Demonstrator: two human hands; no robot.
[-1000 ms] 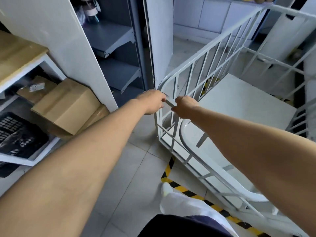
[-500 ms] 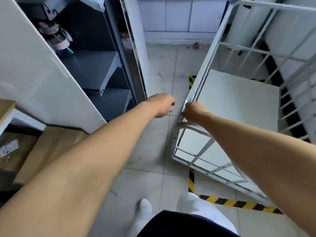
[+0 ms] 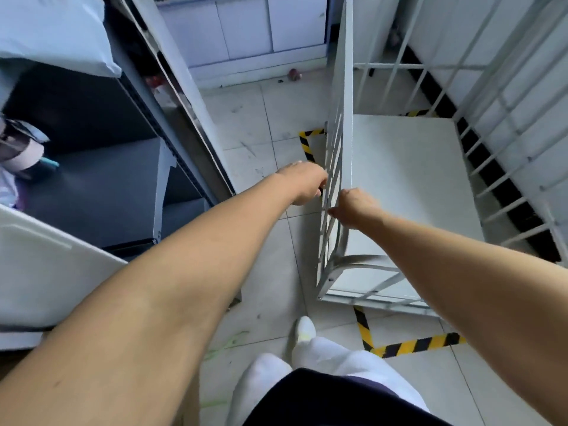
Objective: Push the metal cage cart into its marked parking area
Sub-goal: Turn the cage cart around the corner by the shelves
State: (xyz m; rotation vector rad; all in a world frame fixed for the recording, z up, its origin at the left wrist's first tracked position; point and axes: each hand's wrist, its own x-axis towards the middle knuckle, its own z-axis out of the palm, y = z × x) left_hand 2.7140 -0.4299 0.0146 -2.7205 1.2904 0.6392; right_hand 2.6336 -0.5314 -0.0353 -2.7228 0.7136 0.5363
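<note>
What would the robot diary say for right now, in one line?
stage: pushing | left hand: gripping cage cart side rail | right hand: gripping same rail | cart base: partly over hazard tape outline

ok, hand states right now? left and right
Left hand: closed on the cage cart side rail.
Right hand: closed on the same rail, just nearer the body.

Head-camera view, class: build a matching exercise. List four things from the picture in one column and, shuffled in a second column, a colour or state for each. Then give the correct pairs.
Column A
1. floor tape
2. cage cart
3. left hand
4. socks

Column B
a. gripping the cart's side bars
b. yellow and black stripes
c. white, on the feet
d. pale grey metal, deck empty

Pairs: 1-b, 2-d, 3-a, 4-c
</note>
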